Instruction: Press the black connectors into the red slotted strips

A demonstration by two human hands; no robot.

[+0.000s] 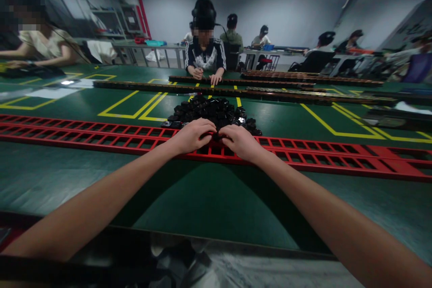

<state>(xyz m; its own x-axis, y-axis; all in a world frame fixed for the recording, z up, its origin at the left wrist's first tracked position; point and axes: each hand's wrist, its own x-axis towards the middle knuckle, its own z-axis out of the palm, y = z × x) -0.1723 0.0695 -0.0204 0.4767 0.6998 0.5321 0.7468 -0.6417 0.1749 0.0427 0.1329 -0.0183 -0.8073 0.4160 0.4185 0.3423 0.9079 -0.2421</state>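
Two long red slotted rails (pixel 101 137) run across the green table (pixel 202 198) from left to right. A heap of small black parts (pixel 211 112) lies just behind them at the middle. My left hand (pixel 193 136) and my right hand (pixel 240 141) rest side by side on the near rail, right in front of the heap. Their fingers curl down over the rail's slots, fingertips almost touching each other. Whether either hand pinches a black part is hidden by the fingers.
Several long dark rails (pixel 270 82) lie further back on the table. A person in a dark striped jacket (pixel 204 54) sits opposite with both hands on one. Yellow floor-style lines (pixel 135 108) mark the table. Other people sit at the left (pixel 43 42) and at tables behind.
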